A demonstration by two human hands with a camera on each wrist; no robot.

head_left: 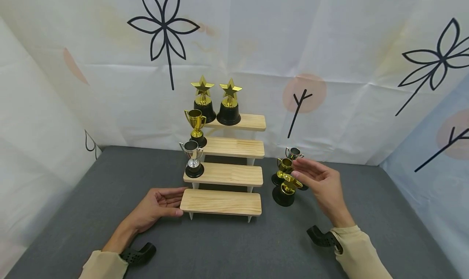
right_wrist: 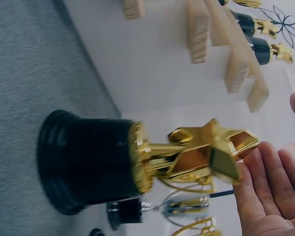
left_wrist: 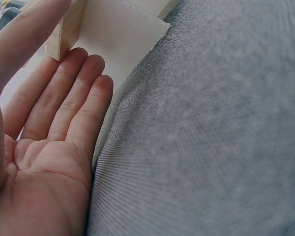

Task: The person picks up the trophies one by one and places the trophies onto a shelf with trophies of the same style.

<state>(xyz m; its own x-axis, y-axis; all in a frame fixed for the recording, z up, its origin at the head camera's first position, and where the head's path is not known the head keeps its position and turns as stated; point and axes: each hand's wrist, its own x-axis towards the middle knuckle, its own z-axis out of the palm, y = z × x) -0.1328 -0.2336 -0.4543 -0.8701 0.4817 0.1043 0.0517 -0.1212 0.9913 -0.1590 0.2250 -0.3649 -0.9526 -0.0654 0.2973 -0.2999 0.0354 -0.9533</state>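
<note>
A gold star trophy [head_left: 287, 189] on a black base stands upright on the grey table [head_left: 227, 246], just to the right of the bottom step of a wooden stepped stand [head_left: 225, 173]. The right hand [head_left: 319, 184] is beside its star top with the fingers straight and loosely spread, holding nothing; in the right wrist view the fingertips [right_wrist: 250, 196] sit just next to the star, and whether they touch it cannot be told. Close behind this trophy stand a small gold cup [head_left: 283, 167] and a silver cup [head_left: 293, 153], bunched together on the table.

The left hand [head_left: 155, 207] lies on the table at the left end of the stand's lowest board, palm turned towards it, fingers straight and together. The left wrist view shows the fingertips [left_wrist: 91, 73] close against the pale wood at the end of the board, gripping nothing.

On the stand, a silver cup trophy [head_left: 193, 159] stands at the left end of the second step, a gold cup trophy [head_left: 196, 126] at the left end of the third, and two gold star trophies [head_left: 216, 101] stand side by side on the top step. A white cloth backdrop [head_left: 329, 47] printed with black flower outlines hangs behind the table.
</note>
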